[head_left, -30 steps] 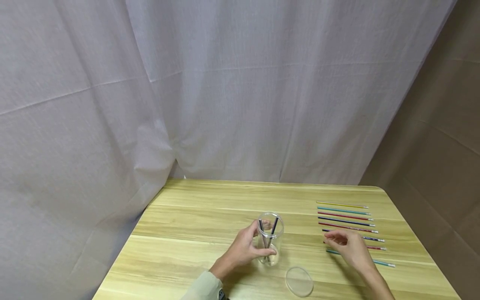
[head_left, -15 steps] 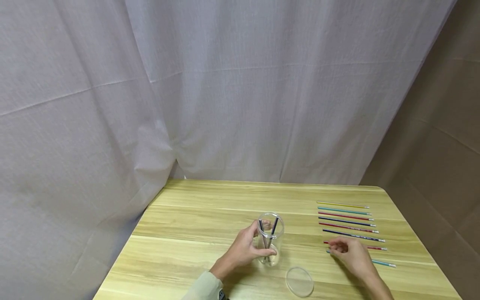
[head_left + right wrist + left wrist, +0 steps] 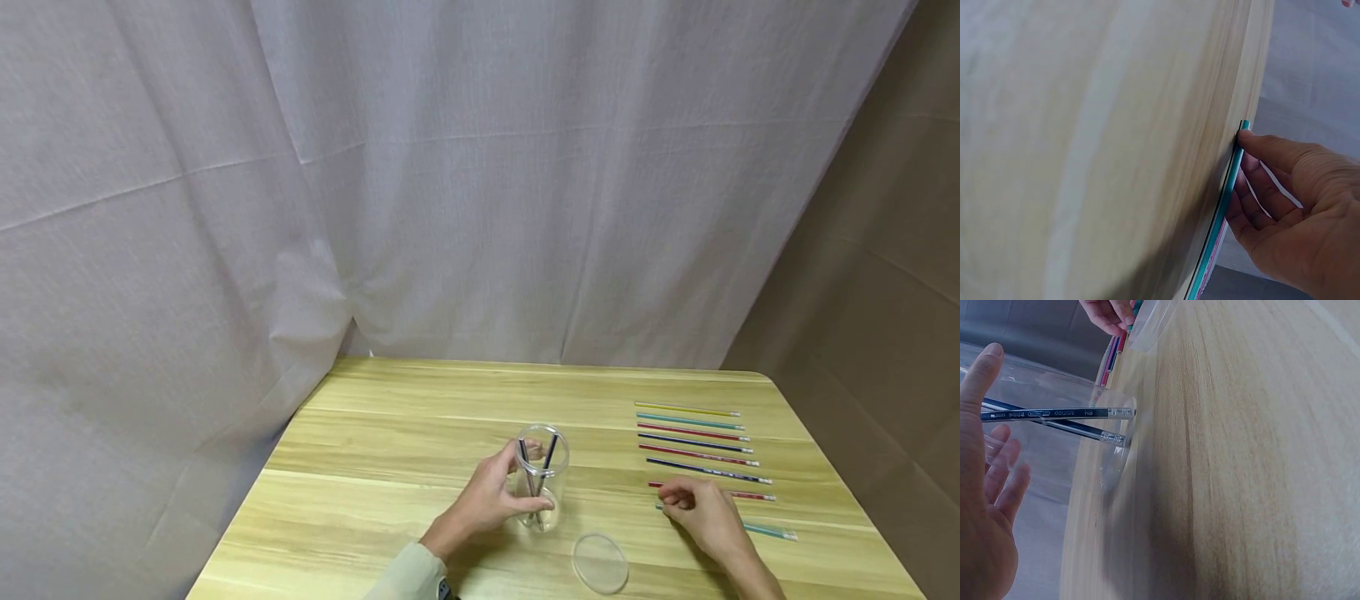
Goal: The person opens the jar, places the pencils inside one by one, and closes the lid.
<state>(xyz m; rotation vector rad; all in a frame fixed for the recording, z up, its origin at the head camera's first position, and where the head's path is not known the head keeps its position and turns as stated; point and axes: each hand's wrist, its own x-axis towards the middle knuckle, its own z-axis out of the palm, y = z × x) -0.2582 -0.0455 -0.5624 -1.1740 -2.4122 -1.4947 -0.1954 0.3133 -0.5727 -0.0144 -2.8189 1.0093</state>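
Green pencil (image 3: 1217, 220), pinched in the right hand (image 3: 703, 510), now shifts, pickup apparently under way; left hand (image 3: 483, 495) steadies jar (image 3: 555, 490) containing 2 pencils (image 3: 1054, 414).

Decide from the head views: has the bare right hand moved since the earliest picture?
Yes, toward the bottom of the view: the right hand has uncovered the nearest thin dark-blue pencil, which stayed put.

Right hand (image 3: 1319, 228) pinching a teal pencil (image 3: 1220, 212) near its end, wooden tabletop (image 3: 1110, 150), perhaps a reddish pencil (image 3: 1215, 250) just behind
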